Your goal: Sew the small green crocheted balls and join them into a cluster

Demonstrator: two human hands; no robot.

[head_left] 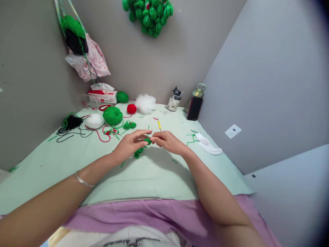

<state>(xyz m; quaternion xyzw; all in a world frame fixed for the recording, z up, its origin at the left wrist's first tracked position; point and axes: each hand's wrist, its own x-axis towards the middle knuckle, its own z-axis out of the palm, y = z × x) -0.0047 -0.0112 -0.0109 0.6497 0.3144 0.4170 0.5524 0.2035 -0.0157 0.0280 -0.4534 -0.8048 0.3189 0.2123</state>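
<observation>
My left hand [132, 144] holds a small green crochet piece [147, 141] between thumb and fingers, with a short yarn tail standing up from it. The fingertips of my right hand [166, 141] are pinched together at the right side of that piece. Just beyond the right hand is a crochet hook with a yellow handle [159, 124]; its near end is hidden behind the hand, and whether it is held I cannot tell. Below my left fingers, another green crocheted piece [138, 153] lies on the table. A further green piece [130, 125] sits beyond the left hand.
On the pale green table [123, 187] are a green yarn ball [112, 115], a white ball [94, 121], a red ball [131, 109], black yarn [73, 121] and white stuffing [145, 103]. A pen cup [174, 102], phone [195, 108] and white cloth [207, 144] stand or lie rightward.
</observation>
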